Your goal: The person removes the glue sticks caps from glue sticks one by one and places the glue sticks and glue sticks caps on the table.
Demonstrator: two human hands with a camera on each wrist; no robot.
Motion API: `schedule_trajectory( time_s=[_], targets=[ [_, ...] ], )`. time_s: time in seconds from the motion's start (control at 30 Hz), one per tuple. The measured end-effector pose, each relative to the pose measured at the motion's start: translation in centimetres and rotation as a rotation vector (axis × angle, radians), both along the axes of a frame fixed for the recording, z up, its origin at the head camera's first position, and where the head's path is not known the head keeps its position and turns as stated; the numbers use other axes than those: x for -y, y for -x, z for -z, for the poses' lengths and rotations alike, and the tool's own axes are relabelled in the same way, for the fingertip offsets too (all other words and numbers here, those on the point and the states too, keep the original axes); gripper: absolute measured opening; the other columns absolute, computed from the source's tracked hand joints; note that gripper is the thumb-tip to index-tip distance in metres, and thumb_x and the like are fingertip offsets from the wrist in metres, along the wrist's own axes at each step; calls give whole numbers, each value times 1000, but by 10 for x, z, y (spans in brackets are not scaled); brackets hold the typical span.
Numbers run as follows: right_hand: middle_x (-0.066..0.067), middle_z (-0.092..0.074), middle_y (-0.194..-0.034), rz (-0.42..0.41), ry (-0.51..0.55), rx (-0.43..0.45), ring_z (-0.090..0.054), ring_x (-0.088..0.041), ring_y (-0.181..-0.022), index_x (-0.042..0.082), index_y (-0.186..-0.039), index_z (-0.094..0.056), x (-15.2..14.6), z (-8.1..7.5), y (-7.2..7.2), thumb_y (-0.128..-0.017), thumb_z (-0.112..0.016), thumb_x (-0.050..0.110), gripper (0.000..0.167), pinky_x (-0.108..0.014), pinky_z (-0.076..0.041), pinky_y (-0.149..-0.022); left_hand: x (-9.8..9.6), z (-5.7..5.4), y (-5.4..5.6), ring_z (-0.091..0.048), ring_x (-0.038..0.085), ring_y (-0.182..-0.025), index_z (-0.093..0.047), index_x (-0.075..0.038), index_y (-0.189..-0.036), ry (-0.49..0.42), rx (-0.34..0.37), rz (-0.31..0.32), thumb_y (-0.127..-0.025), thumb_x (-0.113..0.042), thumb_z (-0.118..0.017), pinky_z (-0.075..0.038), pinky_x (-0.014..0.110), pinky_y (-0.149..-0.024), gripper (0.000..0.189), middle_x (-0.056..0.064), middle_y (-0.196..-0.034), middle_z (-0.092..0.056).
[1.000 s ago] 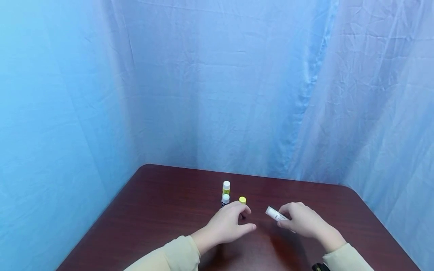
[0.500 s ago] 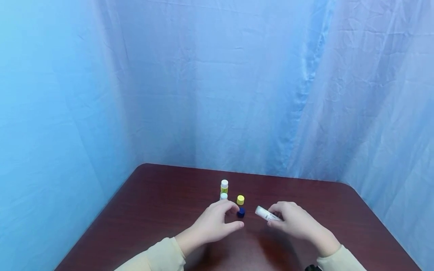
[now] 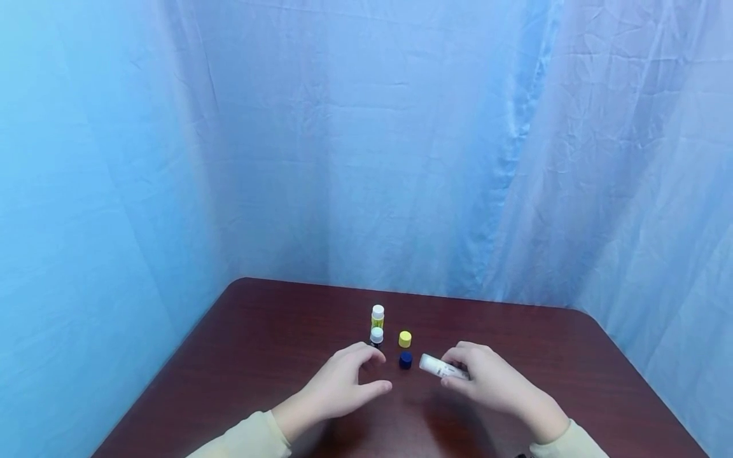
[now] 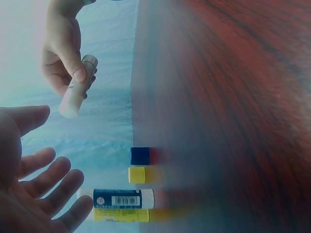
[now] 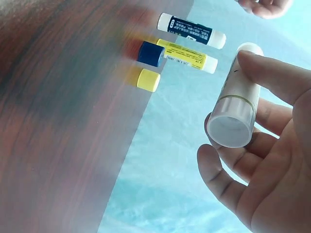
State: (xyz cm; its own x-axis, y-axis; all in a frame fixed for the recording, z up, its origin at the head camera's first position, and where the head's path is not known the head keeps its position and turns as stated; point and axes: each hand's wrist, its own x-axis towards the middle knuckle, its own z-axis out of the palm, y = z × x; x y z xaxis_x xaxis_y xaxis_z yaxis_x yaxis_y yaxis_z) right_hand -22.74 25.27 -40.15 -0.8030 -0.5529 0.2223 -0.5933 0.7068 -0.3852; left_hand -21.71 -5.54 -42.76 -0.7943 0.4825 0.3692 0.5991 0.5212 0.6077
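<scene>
My right hand pinches a white glue stick between thumb and fingers, holding it tilted above the table. A translucent white end of the tube faces the right wrist camera. My left hand hovers with thumb and fingers spread apart and nothing between them. Beyond its fingertips stand a navy-labelled glue stick and, behind that, a yellow-labelled glue stick, both upright. To their right a yellow cap and a dark blue cap sit on the table, the blue one nearer me.
The dark red-brown table has rounded far corners. Blue cloth curtains hang along its back and sides.
My left hand has drawn back left, away from the dark blue cap, which now stands in plain view. My right hand has moved left with the white glue stick.
</scene>
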Motion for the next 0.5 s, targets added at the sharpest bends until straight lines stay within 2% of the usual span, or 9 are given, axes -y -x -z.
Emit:
schedule_trajectory(
  time_s=[0.07, 0.2, 0.5],
  targets=[
    [15, -57, -87, 0, 0, -10, -53, -3, -73, 20, -99, -72, 1, 0, 0, -89, -79, 19, 13, -26, -47, -64, 4, 0, -1, -62, 13, -93, -69, -17, -114, -5, -9, 1, -90, -36, -78, -51, 27, -82, 32, -15, -101, -62],
    [15, -57, -87, -5, 17, -25, -52, -3, -74, 20, -99, -71, 2, -1, 0, -91, -77, 18, 10, -26, -47, -64, 9, -1, -1, -61, 10, -93, -69, -17, -112, -21, -21, 7, -90, -34, -79, -51, 28, -83, 29, -15, -101, -62],
    [14, -55, -91, -19, 13, 6, -53, -4, -79, 20, -108, -64, 10, 0, 2, -103, -62, 26, 7, -27, -47, -69, 17, -5, 2, -61, 8, -92, -68, -21, -111, -43, 7, 27, -90, -31, -79, -51, 26, -82, 27, -17, -99, -60]
  ],
)
